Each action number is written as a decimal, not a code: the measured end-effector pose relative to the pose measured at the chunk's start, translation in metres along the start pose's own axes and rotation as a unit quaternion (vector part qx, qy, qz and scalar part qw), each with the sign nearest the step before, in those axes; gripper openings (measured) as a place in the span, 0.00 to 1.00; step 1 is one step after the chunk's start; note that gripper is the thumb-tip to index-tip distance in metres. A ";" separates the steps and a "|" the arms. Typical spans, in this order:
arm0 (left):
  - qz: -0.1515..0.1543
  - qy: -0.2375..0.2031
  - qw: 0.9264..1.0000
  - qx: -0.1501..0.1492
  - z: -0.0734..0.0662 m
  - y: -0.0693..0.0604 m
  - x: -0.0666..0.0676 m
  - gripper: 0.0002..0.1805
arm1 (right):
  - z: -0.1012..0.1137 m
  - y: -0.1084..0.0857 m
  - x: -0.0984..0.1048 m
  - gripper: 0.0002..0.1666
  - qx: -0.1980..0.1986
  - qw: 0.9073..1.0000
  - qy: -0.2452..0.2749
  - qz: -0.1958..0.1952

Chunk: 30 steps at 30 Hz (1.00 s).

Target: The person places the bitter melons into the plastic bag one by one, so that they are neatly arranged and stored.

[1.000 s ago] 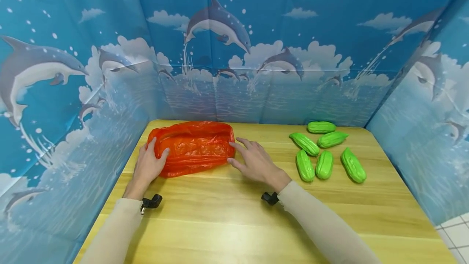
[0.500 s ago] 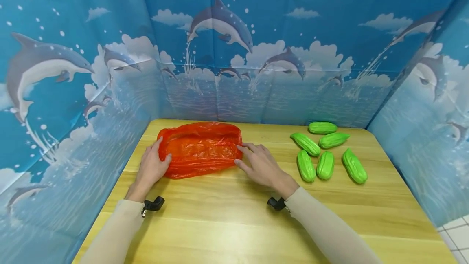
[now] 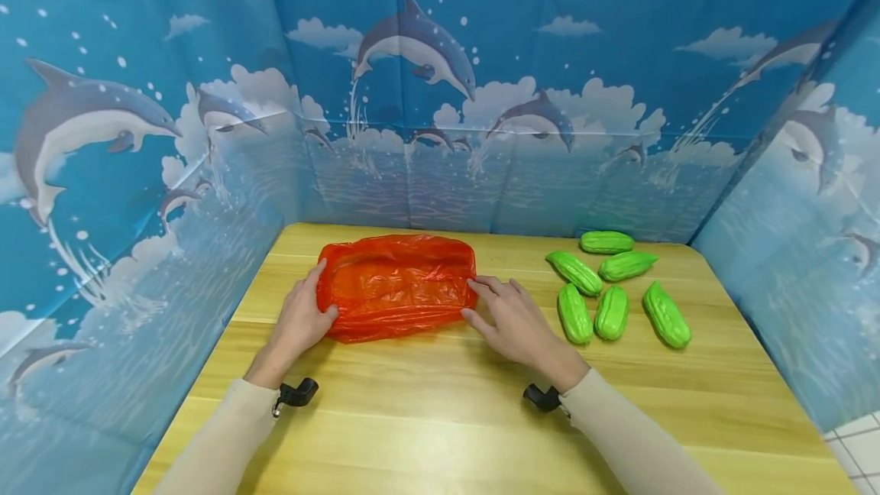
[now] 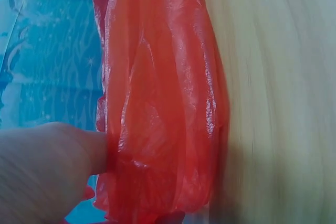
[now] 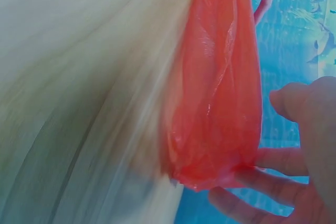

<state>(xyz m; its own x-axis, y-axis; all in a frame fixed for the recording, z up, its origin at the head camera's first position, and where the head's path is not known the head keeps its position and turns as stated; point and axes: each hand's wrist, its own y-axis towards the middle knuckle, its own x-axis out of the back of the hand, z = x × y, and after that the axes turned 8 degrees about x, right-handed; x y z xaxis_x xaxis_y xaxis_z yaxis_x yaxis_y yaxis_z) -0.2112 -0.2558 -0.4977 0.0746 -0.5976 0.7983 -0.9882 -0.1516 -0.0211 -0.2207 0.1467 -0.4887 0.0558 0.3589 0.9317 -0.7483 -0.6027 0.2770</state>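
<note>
A thin red plastic bag lies at the back left of the wooden table, spread open in a long rectangular shape. Whether a container sits inside it I cannot tell. My left hand holds its left end, the thumb at the front rim and the fingers along the side; in the left wrist view the thumb tip goes behind the plastic. At the other end my right hand touches the bag with extended fingers. Its thumb stands apart from the plastic in the right wrist view.
Several glossy, ridged green gourds lie grouped at the back right of the wooden table. Blue curtains printed with dolphins stand close behind and along both sides. White floor tiles show beyond the right edge.
The red bag has slid to the right and slightly toward me, with both hands moving along at its ends. The gourds have stayed in place.
</note>
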 end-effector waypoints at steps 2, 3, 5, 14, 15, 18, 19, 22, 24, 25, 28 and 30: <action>0.008 0.000 1.000 -0.006 -0.005 -0.003 -0.003 0.53 | -0.001 -0.007 0.004 0.39 -0.004 1.000 -0.004 0.003; 0.011 0.000 1.000 -0.008 -0.008 -0.005 -0.005 0.53 | -0.001 -0.010 0.006 0.39 -0.005 1.000 -0.006 0.006; 0.016 0.002 1.000 -0.015 -0.013 -0.009 -0.008 0.54 | -0.003 -0.016 0.009 0.39 -0.006 1.000 -0.008 0.011; 0.018 0.006 0.999 -0.041 -0.031 -0.021 -0.014 0.53 | -0.008 -0.037 0.017 0.37 -0.006 1.000 -0.027 0.003; 0.015 0.007 0.999 -0.044 -0.032 -0.021 -0.015 0.53 | -0.008 -0.040 0.018 0.37 -0.007 1.000 -0.029 0.001; 0.015 0.008 0.998 -0.053 -0.036 -0.025 -0.020 0.53 | -0.008 -0.049 0.021 0.36 -0.012 0.999 -0.031 -0.004; 0.017 0.008 0.998 -0.054 -0.038 -0.026 -0.022 0.53 | -0.008 -0.052 0.023 0.36 -0.015 0.999 -0.031 -0.007; 0.024 0.010 0.998 -0.054 -0.042 -0.032 -0.028 0.53 | -0.009 -0.063 0.026 0.36 -0.019 0.999 -0.034 -0.015; 0.027 0.013 0.998 -0.054 -0.044 -0.036 -0.031 0.53 | -0.010 -0.070 0.028 0.36 -0.019 0.999 -0.039 -0.019; 0.028 0.015 0.998 -0.055 -0.045 -0.038 -0.032 0.53 | -0.010 -0.073 0.028 0.36 -0.019 0.999 -0.040 -0.021; 0.026 0.016 0.998 -0.056 -0.047 -0.043 -0.035 0.53 | -0.010 -0.081 0.029 0.36 -0.016 0.999 -0.043 -0.024; 0.027 0.016 0.998 -0.060 -0.049 -0.046 -0.037 0.53 | -0.011 -0.086 0.029 0.35 -0.015 0.998 -0.047 -0.029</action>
<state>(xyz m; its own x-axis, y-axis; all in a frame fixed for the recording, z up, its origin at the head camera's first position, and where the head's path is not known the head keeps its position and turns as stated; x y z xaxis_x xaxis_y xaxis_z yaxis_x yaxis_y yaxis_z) -0.1751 -0.1878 -0.4969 0.0182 -0.5769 0.8166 -0.9997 -0.0230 0.0060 -0.1619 0.2168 -0.4879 0.1604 0.3244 0.9322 -0.7607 -0.5611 0.3262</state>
